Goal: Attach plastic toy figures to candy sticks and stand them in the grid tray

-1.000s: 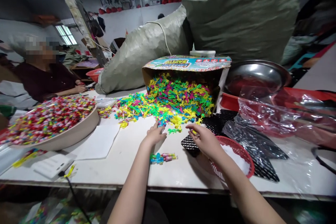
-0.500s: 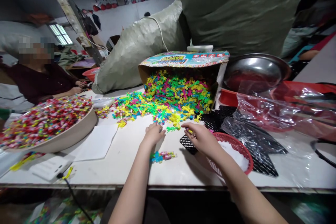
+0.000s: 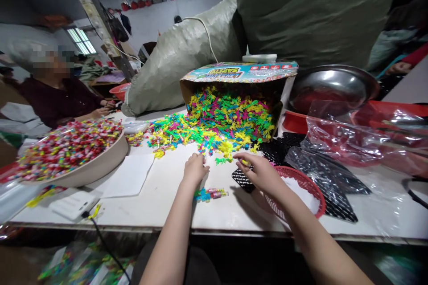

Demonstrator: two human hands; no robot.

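Observation:
My left hand (image 3: 194,170) rests at the near edge of a heap of small plastic figures (image 3: 174,131), its fingers curled in; what they hold, if anything, is hidden. My right hand (image 3: 259,170) pinches a small yellow plastic piece (image 3: 245,162) between thumb and fingers, just above the table. A green figure (image 3: 223,160) lies between the hands. Nearer to me, beside my left forearm, is a small row of blue figures with candy-like tubes (image 3: 211,194). The heap spills from a cardboard box (image 3: 239,72) lying open towards me.
At left stands a beige tub (image 3: 100,169) piled with small colourful pieces, beside white paper (image 3: 132,176) and a white box with a cable (image 3: 73,205). At right are a red basket (image 3: 321,187), clear plastic bags (image 3: 334,169) and a metal bowl (image 3: 334,87). Another person (image 3: 63,98) sits across.
The view has shifted slightly, so the scene sits a little further right. Both hands keep nearly the same places; the yellow piece in my right hand shows more clearly.

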